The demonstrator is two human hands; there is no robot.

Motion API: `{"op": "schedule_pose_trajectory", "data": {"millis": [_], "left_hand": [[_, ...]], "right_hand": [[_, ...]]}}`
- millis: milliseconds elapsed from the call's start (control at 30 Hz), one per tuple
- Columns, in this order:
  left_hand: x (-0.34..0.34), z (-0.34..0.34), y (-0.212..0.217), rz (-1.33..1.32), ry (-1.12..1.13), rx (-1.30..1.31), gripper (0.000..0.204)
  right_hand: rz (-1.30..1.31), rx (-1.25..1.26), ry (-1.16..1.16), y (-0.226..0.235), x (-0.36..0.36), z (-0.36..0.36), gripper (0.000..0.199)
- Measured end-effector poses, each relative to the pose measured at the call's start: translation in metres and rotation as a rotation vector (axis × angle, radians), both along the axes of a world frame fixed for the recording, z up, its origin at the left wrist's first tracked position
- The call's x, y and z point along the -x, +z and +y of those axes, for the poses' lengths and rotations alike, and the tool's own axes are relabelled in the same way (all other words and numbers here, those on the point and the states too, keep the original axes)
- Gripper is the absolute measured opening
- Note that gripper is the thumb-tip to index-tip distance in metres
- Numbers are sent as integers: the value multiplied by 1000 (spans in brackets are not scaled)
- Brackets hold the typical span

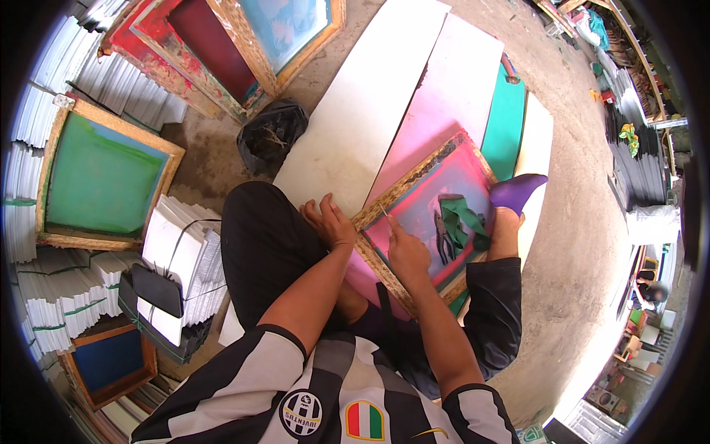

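A wooden-framed printing screen (409, 182) with pink-stained, bluish mesh lies tilted across the boards between my legs. My right hand (408, 255) is closed above its near left part, gripping a thin, pale, pointed tool (384, 212) whose tip shows at the frame's left rail. Most of that tool is hidden in my fist. Just left of the frame's left corner, my left hand (330, 222) has its fingers apart and slightly bent, with nothing visible in them. On the mesh lie dark-handled pliers (444, 238) and a crumpled green strap (464, 222).
White (355, 96), pink (458, 74) and green (505, 140) boards lie under the screen. More framed screens (103, 174) lean at the left, beside tied stacks of white sheets (174, 244). A black plastic bag (272, 135) sits near my knee. Another person (651, 292) is far right.
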State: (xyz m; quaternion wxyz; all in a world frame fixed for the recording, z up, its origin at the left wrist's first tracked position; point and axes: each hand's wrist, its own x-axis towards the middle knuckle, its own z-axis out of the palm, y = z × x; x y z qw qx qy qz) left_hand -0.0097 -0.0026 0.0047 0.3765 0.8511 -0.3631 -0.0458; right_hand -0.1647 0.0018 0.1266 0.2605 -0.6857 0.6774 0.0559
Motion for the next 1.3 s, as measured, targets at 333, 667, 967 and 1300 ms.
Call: {"op": "schedule_pose_trajectory", "data": {"millis": [333, 667, 967, 1300], "left_hand": [[0, -1, 1, -90, 8, -8, 26], [3, -1, 9, 6, 11, -29, 25], [0, 0, 3, -48, 1, -17, 24], [-4, 2, 0, -48, -5, -17, 25]], "right_hand": [[6, -30, -8, 10, -5, -3, 43], [-3, -178, 46, 15, -19, -17, 55], [-116, -126, -34, -4, -12, -4, 47], [-295, -83, -186, -20, -6, 7, 43]]}}
